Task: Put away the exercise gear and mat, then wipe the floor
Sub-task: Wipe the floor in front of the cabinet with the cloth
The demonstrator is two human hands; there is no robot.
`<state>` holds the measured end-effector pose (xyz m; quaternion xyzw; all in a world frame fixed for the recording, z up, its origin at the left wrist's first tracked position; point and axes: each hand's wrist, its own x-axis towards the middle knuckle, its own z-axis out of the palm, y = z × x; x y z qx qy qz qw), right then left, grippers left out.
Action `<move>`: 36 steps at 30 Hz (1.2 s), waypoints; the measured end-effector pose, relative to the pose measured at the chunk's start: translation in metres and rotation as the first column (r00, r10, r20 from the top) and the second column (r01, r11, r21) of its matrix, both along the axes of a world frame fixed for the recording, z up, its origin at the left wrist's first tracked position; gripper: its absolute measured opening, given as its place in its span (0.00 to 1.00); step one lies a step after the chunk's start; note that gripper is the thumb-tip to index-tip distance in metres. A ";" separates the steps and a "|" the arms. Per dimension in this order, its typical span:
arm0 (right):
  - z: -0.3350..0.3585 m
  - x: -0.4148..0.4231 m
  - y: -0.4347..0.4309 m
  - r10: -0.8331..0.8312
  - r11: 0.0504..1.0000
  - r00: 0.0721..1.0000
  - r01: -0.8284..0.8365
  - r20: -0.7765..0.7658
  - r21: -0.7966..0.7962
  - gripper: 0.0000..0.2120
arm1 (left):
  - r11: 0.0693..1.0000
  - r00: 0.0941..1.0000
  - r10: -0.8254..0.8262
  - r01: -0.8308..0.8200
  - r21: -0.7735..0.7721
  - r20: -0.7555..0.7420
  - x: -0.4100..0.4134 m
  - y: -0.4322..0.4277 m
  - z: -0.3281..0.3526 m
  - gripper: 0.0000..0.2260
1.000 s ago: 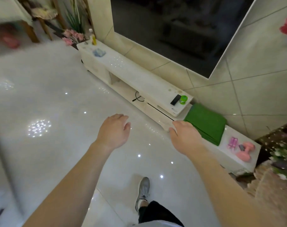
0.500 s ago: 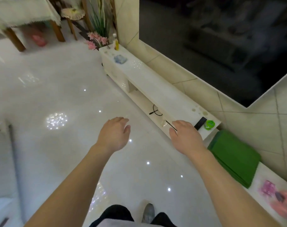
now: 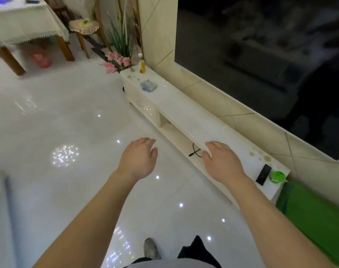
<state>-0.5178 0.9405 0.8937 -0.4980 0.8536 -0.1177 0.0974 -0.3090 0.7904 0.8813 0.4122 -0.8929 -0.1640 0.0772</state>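
Green mat [image 3: 310, 219] sits folded beside the stand [image 3: 184, 113], seemingly stowed, so the left hand [image 3: 138, 158] and right hand [image 3: 222, 161] hover loose and empty, probably bound for the blue cloth [image 3: 148, 86].

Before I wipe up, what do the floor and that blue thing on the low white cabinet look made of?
The floor looks like glossy polished tile, probably ceramic: it mirrors light spots and shows a grout line. The blue thing looks like soft crumpled cloth, likely a rag; its weave is too small to tell.
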 end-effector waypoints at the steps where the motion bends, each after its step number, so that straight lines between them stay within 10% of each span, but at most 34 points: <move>1: -0.001 0.001 -0.016 -0.009 1.000 1.000 0.009 0.006 0.001 0.18 | 1.000 1.000 -0.009 0.009 -0.002 0.004 0.000 -0.018 0.000 0.18; 36: -0.028 -0.090 -0.592 -0.101 0.991 0.994 0.096 0.048 0.097 0.21 | 0.994 0.994 -0.094 0.090 0.065 0.062 -0.101 -0.608 -0.014 0.19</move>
